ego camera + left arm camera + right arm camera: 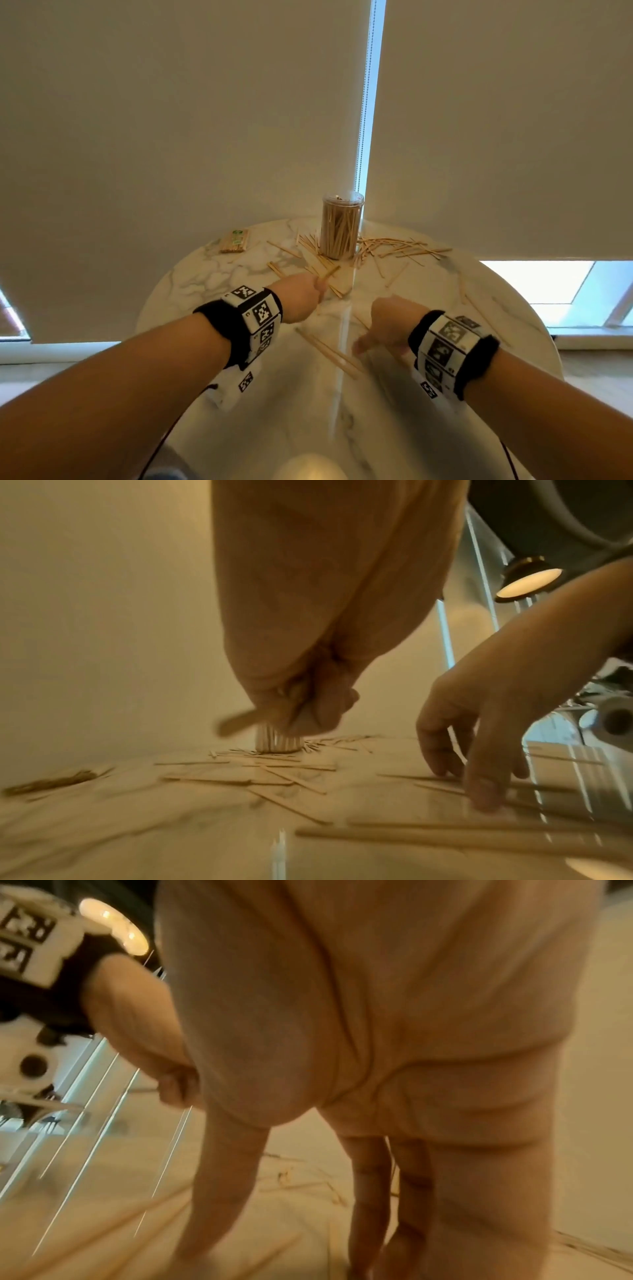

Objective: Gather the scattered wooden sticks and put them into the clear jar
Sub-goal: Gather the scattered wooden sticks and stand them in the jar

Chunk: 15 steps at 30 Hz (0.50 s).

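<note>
A clear jar packed with upright wooden sticks stands at the far edge of the round marble table. Loose sticks lie scattered around the jar. My left hand is curled round a bunch of sticks, whose ends poke out of the fist. My right hand reaches down with straight fingers onto sticks lying near the table's middle. The right wrist view is blurred; the fingers point down at the tabletop.
A wrapped pack of sticks lies at the table's far left. Roller blinds hang right behind the table. A lit lamp hangs at the upper right of the left wrist view. Bare marble lies near me.
</note>
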Available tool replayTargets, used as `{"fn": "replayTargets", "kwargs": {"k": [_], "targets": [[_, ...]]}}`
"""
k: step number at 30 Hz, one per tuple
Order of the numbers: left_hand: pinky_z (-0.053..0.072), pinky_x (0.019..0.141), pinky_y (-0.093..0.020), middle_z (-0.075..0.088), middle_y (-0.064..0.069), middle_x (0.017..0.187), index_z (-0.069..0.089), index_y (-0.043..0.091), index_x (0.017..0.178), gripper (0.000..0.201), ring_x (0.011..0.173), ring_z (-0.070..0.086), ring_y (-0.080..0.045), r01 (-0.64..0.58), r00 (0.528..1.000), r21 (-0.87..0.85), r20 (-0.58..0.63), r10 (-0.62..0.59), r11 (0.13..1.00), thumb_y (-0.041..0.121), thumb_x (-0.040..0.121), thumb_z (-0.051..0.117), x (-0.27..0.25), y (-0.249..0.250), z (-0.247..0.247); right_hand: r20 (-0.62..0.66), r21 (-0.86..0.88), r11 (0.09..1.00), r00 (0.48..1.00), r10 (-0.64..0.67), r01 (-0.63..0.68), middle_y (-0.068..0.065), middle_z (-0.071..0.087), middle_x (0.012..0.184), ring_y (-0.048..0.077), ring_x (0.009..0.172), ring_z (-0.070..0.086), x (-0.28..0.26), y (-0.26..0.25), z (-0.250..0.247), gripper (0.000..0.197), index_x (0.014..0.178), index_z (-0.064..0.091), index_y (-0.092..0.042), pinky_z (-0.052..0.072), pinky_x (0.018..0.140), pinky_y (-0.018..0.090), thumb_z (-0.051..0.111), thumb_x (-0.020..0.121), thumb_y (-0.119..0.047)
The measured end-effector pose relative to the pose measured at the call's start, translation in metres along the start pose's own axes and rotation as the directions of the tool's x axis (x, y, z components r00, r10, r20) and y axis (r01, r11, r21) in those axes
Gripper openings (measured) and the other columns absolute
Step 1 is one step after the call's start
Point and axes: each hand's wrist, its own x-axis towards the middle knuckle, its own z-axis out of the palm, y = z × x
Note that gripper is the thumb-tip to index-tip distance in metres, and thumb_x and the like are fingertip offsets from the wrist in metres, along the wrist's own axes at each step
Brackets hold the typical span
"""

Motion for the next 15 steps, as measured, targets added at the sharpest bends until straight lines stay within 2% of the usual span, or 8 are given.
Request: {"fn": "replayTargets", "kwargs": {"k": [1,3,5,7,10,12,13,15], "targets": [[0.045,0.08,-0.031,0.064,-0.006,0.109,0.059,0.012,0.109,0.022,0.094,0.058,-0.022,-0.028,0.998,0.056,0.049,0.026,0.998,0.03,0.102,0.047,-0.005,0.002,0.002,0.005,-0.011,1.0,1.0,0.005,-0.005,0.0,0.058,0.07,0.014,0.063,0.054,-0.002,0.002,0.003,0.048,0.09,0.064,-0.008,0.048,0.063,0.025,0.072,0.083,-0.055],[0.046,0.079,-0.03,0.062,0.001,0.105,0.061,0.02,0.111,0.028,0.093,0.058,-0.017,-0.11,0.988,0.164,0.129,0.089,0.98,0.042,0.093,0.061,-0.012,0.005,0.011,0.008,0.019,0.999,1.0,0.026,-0.026,0.0,0.065,0.069,0.015,0.062,0.061,0.002,0.006,0.007,0.037,0.081,0.066,-0.008,0.053,0.066,0.026,0.075,0.085,-0.044],[0.047,0.08,-0.029,0.059,0.005,0.1,0.062,0.025,0.115,0.033,0.093,0.057,-0.016,-0.169,0.972,0.197,0.198,0.13,0.966,0.041,0.087,0.069,-0.017,0.007,0.022,0.038,0.052,0.998,0.999,0.032,-0.034,0.005,0.076,0.082,0.02,0.075,0.073,0.006,0.009,0.01,0.026,0.087,0.073,-0.005,0.061,0.077,0.032,0.075,0.084,-0.031],[0.05,0.082,-0.03,0.061,0.008,0.097,0.065,0.028,0.115,0.034,0.09,0.058,-0.014,-0.195,0.965,0.199,0.217,0.151,0.96,0.039,0.084,0.073,-0.018,0.007,0.032,0.051,0.072,0.997,0.998,0.027,-0.03,0.011,0.078,0.093,0.025,0.087,0.075,0.006,0.011,0.012,0.024,0.094,0.077,-0.002,0.062,0.082,0.039,0.073,0.08,-0.021],[0.052,0.087,-0.033,0.067,0.01,0.1,0.071,0.029,0.105,0.026,0.093,0.062,-0.012,-0.215,0.966,0.198,0.186,0.178,0.956,0.039,0.081,0.076,-0.017,0.008,0.039,0.067,0.132,0.991,0.998,0.02,-0.029,0.014,0.077,0.09,0.026,0.083,0.075,0.001,0.012,0.012,0.025,0.094,0.076,0.003,0.061,0.083,0.04,0.068,0.08,-0.016],[0.052,0.087,-0.032,0.069,0.007,0.101,0.072,0.026,0.102,0.022,0.094,0.063,-0.014,-0.214,0.968,0.213,0.175,0.178,0.953,0.034,0.082,0.076,-0.017,0.007,0.039,0.051,0.132,0.991,0.998,0.021,-0.028,0.013,0.077,0.09,0.026,0.082,0.074,-0.003,0.012,0.014,0.026,0.097,0.074,0.003,0.062,0.08,0.037,0.066,0.085,-0.019],[0.051,0.087,-0.033,0.07,0.006,0.102,0.073,0.024,0.102,0.02,0.095,0.064,-0.015,-0.212,0.969,0.227,0.175,0.175,0.95,0.031,0.083,0.076,-0.017,0.007,0.039,0.031,0.102,0.995,0.999,0.022,-0.025,0.01,0.075,0.089,0.025,0.079,0.071,-0.007,0.011,0.016,0.027,0.1,0.073,0.001,0.061,0.075,0.032,0.064,0.088,-0.022],[0.051,0.087,-0.034,0.071,0.002,0.103,0.072,0.02,0.103,0.02,0.096,0.064,-0.018,-0.222,0.969,0.264,0.165,0.183,0.939,0.029,0.086,0.074,-0.018,0.005,0.039,-0.024,-0.007,1.0,1.0,0.011,-0.011,0.007,0.069,0.09,0.02,0.077,0.062,-0.014,0.01,0.019,0.029,0.106,0.07,-0.002,0.052,0.066,0.026,0.061,0.093,-0.026]]}}
